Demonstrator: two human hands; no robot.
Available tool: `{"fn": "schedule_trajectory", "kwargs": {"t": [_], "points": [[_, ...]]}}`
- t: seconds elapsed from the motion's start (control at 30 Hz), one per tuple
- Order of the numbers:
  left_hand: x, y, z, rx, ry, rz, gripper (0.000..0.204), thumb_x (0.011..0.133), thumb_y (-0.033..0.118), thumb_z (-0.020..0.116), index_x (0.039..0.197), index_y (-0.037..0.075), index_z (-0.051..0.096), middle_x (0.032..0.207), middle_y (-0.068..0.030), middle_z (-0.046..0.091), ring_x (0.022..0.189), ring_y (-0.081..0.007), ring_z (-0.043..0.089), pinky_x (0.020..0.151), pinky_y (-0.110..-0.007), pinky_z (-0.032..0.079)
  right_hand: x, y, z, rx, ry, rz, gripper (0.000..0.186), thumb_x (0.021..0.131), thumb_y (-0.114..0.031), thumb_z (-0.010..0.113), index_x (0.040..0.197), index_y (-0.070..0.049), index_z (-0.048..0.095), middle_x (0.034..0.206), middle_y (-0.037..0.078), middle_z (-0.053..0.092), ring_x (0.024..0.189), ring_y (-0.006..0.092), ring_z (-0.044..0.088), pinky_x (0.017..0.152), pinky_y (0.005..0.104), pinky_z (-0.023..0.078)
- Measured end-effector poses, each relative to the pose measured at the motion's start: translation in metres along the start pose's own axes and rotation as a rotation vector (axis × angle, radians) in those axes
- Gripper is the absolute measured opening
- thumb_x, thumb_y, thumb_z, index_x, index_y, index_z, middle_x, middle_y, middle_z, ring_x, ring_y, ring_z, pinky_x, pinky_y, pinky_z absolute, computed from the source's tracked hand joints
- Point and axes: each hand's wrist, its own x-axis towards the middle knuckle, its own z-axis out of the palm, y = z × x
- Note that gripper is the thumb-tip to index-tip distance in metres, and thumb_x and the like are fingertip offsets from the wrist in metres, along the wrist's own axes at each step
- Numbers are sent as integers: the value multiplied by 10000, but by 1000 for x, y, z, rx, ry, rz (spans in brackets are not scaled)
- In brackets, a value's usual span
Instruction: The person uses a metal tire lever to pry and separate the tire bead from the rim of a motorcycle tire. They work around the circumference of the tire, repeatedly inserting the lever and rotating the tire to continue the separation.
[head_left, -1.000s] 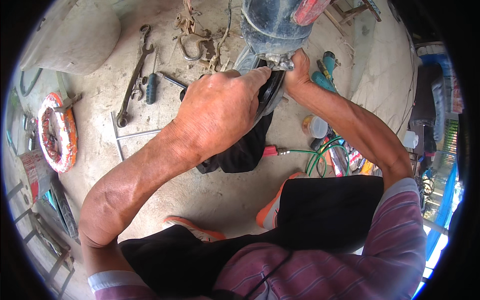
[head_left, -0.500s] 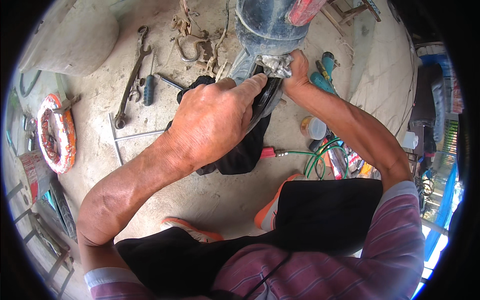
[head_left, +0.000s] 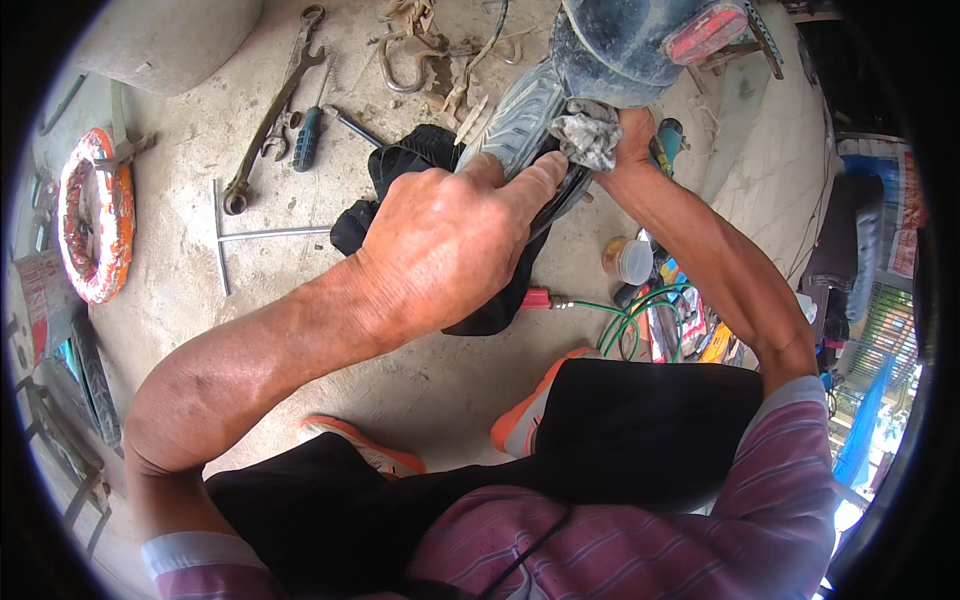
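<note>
In front of me is a dusty wheel with a treaded tyre (head_left: 520,118), partly beneath a dark mudguard (head_left: 615,60) carrying a red reflector (head_left: 705,38). My left hand (head_left: 455,235) is closed over the near side of the tyre, its index finger stretched along the dark opening at the tyre's edge; the other fingertips are hidden. A crumpled grey rag (head_left: 590,137) lies against the tyre, held by my right hand (head_left: 632,140) beside it, whose fingers are mostly hidden behind the rag. Black limp material (head_left: 490,312) hangs or lies below the wheel.
On the concrete floor to the left lie a long wrench (head_left: 268,125), a blue-handled screwdriver (head_left: 307,140) and a metal T-handle (head_left: 270,236). A wrapped ring (head_left: 95,215) stands farther left. To the right are a small jar (head_left: 630,261) and a green hose (head_left: 650,308).
My view has shifted, so the mudguard and wheel appear farther right and more tread shows. Both hands stay at the tyre, and the rag is more exposed beside my right hand.
</note>
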Motion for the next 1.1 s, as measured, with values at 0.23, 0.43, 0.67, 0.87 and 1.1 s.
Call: {"fn": "schedule_trajectory", "kwargs": {"t": [0.23, 0.43, 0.67, 0.87, 1.1], "points": [[-63, -12, -2, 50, -83, 79, 767, 835, 76, 787, 1584, 90, 622, 882, -114, 628, 541, -275, 655, 472, -414, 579, 8, -4, 3, 102, 125, 11, 498, 1091, -417, 611, 1393, -26, 671, 1341, 99, 744, 1171, 267, 713, 1018, 428, 575], [-82, -17, 9, 47, -81, 54, 764, 840, 90, 778, 1586, 75, 610, 915, -139, 641, 561, -300, 672, 487, -435, 582, -6, -23, 27, 104, 185, 21, 549, 1054, -444, 698, 1432, -51, 634, 1374, 90, 723, 1218, 280, 705, 1044, 454, 589], [-18, -2, 5, 52, -40, 12, 724, 874, 77, 748, 1583, 66, 598, 949, -156, 670, 636, -320, 710, 557, -442, 616, -1, -19, 18, -11, 178, 53, 570, 1041, -506, 714, 1394, -61, 658, 1263, 71, 752, 1078, 248, 751, 936, 436, 628], [-104, -27, 16, 79, -130, 50, 743, 863, 59, 771, 1589, 101, 623, 843, -88, 556, 519, -254, 592, 464, -401, 558, 12, -13, 9, 156, 152, 47, 569, 1074, -481, 674, 1496, -113, 569, 1447, 72, 670, 1294, 271, 652, 1086, 442, 558], [-100, -30, 21, 8, -107, 27, 732, 869, 35, 760, 1585, 114, 629, 852, -89, 562, 539, -278, 595, 479, -423, 552, 24, -14, 15, 186, 143, 122, 627, 1104, -499, 623, 1585, -110, 518, 1586, 81, 614, 1410, 266, 588, 1189, 432, 494]]}}
